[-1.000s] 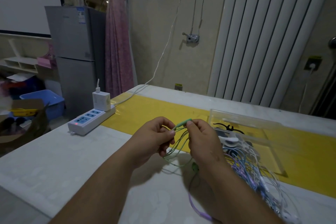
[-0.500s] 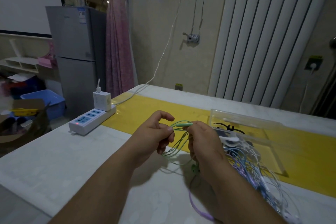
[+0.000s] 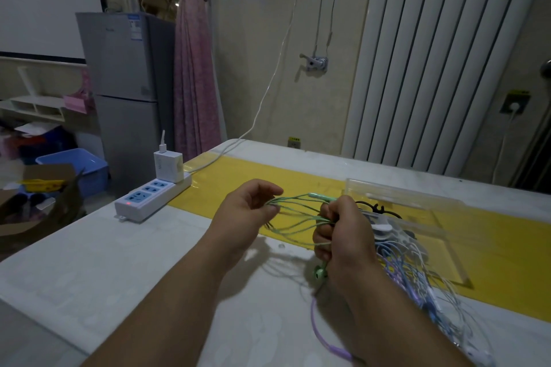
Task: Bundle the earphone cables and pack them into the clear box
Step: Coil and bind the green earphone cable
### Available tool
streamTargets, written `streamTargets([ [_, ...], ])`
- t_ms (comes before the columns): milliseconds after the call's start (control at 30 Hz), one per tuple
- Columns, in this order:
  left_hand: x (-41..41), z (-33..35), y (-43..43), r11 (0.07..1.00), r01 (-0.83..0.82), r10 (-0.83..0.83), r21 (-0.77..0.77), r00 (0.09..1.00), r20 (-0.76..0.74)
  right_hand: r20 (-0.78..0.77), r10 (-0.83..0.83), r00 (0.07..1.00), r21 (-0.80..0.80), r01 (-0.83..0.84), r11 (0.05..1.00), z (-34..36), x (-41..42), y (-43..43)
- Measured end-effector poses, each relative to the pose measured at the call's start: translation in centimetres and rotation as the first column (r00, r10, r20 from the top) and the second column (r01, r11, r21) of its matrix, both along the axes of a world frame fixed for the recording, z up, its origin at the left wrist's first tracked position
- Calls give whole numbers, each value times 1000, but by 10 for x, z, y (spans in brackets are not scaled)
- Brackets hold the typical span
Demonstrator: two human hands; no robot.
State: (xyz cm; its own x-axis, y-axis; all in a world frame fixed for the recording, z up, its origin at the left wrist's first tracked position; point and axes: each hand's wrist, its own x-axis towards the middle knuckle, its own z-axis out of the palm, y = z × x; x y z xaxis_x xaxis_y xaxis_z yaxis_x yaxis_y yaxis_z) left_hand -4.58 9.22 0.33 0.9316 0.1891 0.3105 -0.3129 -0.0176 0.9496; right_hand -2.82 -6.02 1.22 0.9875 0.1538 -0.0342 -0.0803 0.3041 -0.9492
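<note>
You have the green earphone cable (image 3: 298,217) stretched in several loose loops between your two hands, held above the white table (image 3: 119,262), at about 9 o'clock from the clear box (image 3: 417,208). Your left hand (image 3: 247,217) pinches the loop ends between thumb and fingertips, with the other fingers lightly curled. Your right hand (image 3: 340,235) is closed around the gathered strands, and the plug (image 3: 320,196) sticks out over its top at about 12 o'clock. A green earbud (image 3: 319,272) dangles below that hand at 6 o'clock.

The cable looks thin, light and limp, so it will probably hold no shape by itself; the loops are likely to spring apart or slide if either pinch loosens. Take hold where the strands cross together, near the middle of the coil, not on a single strand. The joints at the plug and the earbud are probably the weak spots, so avoid tugging there.

At 3 to 5 o'clock from your right hand lies a tangle of blue and white cables (image 3: 417,277), touching the box's near edge, and a purple cable (image 3: 322,334) runs under your right forearm. They look easy to snag, so keep the green bundle lifted clear of them.
</note>
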Motion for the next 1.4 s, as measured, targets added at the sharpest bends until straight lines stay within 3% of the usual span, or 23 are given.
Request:
streamTargets([
  [133,0,-2,-1,998,-8,3,-65,997,-77,37,-58,998,19,58,998,1,-1,1],
  [233,-3,-1,-2,998,8,-13,-57,997,-80,169,-193,967,-212,227,951,-4,3,2],
  [300,-4,0,-2,1000,0,0,-9,997,-79,239,-274,932,-282,336,898,-7,4,3],
  [433,-4,-2,-5,990,-47,64,137,991,-121,360,-308,881,-281,417,864,-5,-1,6],
  [533,-5,0,-7,997,-11,22,78,989,-143,455,-338,824,-271,490,829,-3,-5,6],
  [667,-9,6,-4,1000,9,-11,-18,994,-107,498,-335,800,-289,518,805,-2,-6,4],
  [833,-14,10,1,966,168,-180,-198,983,-47,514,-350,784,-293,543,787,-3,-3,1],
  [1100,-12,7,3,999,26,-25,22,998,-53,447,-343,826,-375,521,767,-1,0,-4],
  [1267,-9,7,2,998,-54,53,-37,998,-47,502,-272,821,-404,500,766,-7,4,0],
  [1400,-7,6,3,995,-58,55,-79,998,-38,439,-233,868,-438,433,788,-8,8,-2],
])
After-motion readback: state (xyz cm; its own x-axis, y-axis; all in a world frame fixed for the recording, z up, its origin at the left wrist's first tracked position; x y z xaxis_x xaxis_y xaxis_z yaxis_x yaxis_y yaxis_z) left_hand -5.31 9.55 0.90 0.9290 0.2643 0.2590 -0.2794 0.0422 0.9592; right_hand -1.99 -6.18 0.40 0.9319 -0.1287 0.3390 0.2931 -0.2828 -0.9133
